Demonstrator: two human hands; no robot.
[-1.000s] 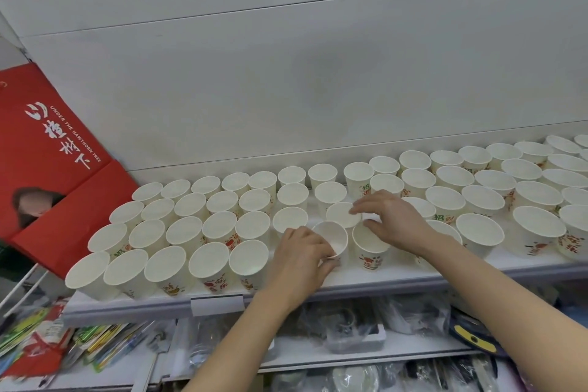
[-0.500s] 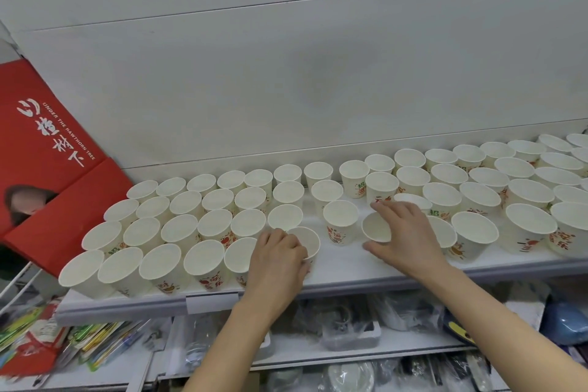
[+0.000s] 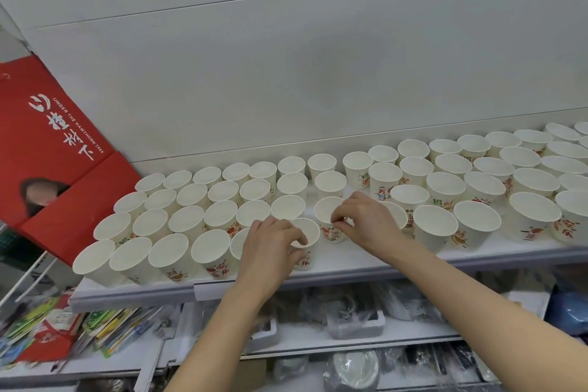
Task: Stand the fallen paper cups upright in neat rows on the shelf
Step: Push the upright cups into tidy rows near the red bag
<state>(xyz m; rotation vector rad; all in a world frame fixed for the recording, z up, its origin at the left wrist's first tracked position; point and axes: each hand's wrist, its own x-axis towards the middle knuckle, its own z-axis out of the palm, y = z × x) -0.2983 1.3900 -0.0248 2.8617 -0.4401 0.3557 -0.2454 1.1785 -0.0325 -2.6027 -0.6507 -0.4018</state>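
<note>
Mostly upright already, dozens of white paper cups (image 3: pixel 288 183) with red and green print filled a long white shelf (image 3: pixel 350 261) in rows that ran from near left to far right. At the middle of the near edge the person's left hand (image 3: pixel 270 243) curled its thumb and fingers around the rim of the front cup (image 3: pixel 306 240), which stood at the right end of the nearest row. Just right of it, the right hand (image 3: pixel 362 219) pinched the rim of a second cup (image 3: pixel 329 216) in the next row back. Such cups looked very light, thin-walled and easily dented or tipped, so a gentle hold at the stiffer rolled rim would likely serve best. A red carton (image 3: pixel 54 149) leaned at the far left, and bagged goods (image 3: pixel 350 315) lay on the shelf below.
</note>
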